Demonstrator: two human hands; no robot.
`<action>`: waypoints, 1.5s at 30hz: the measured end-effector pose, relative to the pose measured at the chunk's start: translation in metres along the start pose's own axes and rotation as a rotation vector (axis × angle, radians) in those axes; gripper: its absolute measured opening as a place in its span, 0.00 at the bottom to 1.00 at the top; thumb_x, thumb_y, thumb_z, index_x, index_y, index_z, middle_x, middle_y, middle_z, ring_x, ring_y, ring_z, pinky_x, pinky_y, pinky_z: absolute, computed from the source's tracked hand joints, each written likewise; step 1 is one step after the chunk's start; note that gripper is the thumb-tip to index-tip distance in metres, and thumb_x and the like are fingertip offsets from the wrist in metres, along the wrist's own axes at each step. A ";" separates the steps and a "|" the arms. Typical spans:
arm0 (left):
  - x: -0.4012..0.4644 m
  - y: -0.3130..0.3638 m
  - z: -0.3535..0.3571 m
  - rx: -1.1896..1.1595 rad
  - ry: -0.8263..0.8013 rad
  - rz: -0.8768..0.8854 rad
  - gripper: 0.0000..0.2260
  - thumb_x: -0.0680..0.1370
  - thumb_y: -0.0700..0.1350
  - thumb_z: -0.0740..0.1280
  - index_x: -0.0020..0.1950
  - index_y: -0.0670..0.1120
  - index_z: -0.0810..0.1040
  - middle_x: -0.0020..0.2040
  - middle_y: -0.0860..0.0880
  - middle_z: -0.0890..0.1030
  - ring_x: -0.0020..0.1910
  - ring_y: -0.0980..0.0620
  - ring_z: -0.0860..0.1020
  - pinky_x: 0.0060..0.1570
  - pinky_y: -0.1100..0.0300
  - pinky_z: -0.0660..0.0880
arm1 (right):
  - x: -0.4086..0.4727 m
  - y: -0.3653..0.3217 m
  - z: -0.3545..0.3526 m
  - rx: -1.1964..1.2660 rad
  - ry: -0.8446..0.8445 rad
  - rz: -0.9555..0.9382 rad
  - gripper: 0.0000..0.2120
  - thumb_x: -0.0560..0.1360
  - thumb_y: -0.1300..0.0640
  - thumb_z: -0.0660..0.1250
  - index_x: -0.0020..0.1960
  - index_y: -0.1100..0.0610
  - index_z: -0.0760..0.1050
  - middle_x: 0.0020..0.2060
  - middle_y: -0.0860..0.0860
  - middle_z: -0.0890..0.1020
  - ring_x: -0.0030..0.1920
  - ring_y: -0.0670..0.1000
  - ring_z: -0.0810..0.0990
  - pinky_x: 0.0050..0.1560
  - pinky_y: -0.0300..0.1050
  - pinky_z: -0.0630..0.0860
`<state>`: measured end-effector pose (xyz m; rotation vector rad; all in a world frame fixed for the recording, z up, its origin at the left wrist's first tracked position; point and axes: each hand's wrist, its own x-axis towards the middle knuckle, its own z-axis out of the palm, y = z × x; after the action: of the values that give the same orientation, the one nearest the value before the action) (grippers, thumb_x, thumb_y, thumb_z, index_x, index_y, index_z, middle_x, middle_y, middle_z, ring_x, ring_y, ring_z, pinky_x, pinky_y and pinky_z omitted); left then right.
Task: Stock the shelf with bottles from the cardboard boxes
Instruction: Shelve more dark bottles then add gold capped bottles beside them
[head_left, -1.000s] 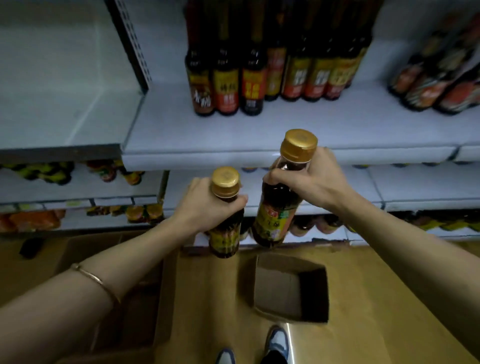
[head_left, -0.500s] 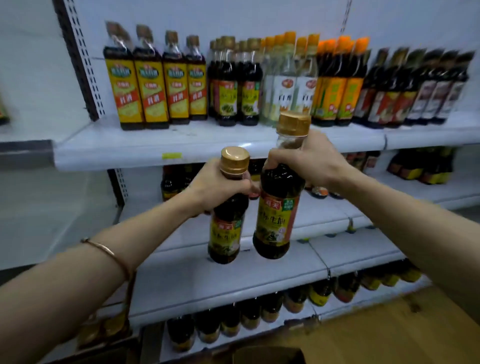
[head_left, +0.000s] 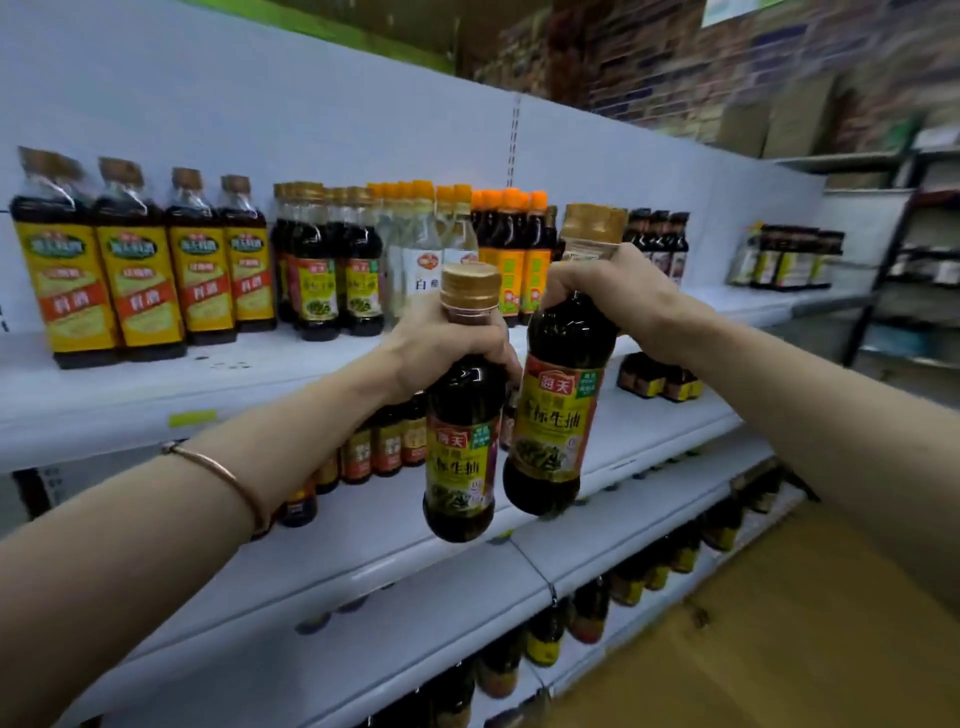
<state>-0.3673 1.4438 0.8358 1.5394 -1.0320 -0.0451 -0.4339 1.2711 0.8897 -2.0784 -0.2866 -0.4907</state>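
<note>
My left hand (head_left: 441, 343) grips the neck of a dark soy sauce bottle (head_left: 460, 447) with a gold cap and a yellow-green label. My right hand (head_left: 602, 296) holds a second, matching soy sauce bottle (head_left: 558, 415) by its neck, slightly higher and tilted. The two bottles hang side by side, almost touching, in front of the white shelf unit. Matching bottles (head_left: 332, 275) stand on the upper shelf (head_left: 130, 389) just left of my hands. The cardboard boxes are out of view.
The upper shelf also carries yellow-labelled bottles (head_left: 140, 275), clear vinegar bottles (head_left: 423, 249), orange-capped bottles (head_left: 514, 249) and dark bottles further right (head_left: 789, 260). Lower shelves (head_left: 363, 551) hold more dark bottles. Wooden floor (head_left: 779, 649) lies bottom right; a dark rack (head_left: 914, 270) stands far right.
My view has swung up from the floor and the open box to the upper shelves. Both hands have risen with their bottles and kept their grip.
</note>
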 end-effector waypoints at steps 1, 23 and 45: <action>0.009 -0.001 0.007 -0.006 -0.013 0.000 0.10 0.60 0.42 0.69 0.35 0.36 0.76 0.34 0.42 0.83 0.38 0.44 0.82 0.44 0.56 0.77 | 0.000 0.004 -0.008 -0.020 0.021 0.004 0.11 0.68 0.61 0.68 0.27 0.54 0.73 0.24 0.46 0.76 0.26 0.44 0.74 0.27 0.36 0.70; 0.261 -0.034 0.238 -0.113 -0.231 0.079 0.02 0.65 0.37 0.67 0.32 0.40 0.77 0.35 0.41 0.83 0.38 0.44 0.82 0.43 0.57 0.79 | 0.007 0.139 -0.286 -0.272 0.384 0.120 0.10 0.58 0.47 0.70 0.26 0.52 0.74 0.30 0.51 0.76 0.34 0.50 0.75 0.39 0.50 0.72; 0.551 -0.155 0.341 -0.082 -0.153 0.034 0.04 0.70 0.35 0.69 0.35 0.37 0.79 0.36 0.40 0.83 0.37 0.45 0.82 0.44 0.55 0.80 | 0.184 0.352 -0.475 -0.315 0.421 0.114 0.10 0.61 0.47 0.71 0.33 0.54 0.79 0.33 0.53 0.81 0.38 0.51 0.80 0.43 0.51 0.78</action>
<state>-0.1382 0.8213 0.8954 1.4609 -1.1624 -0.1821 -0.2417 0.6834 0.9295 -2.2109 0.1667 -0.9320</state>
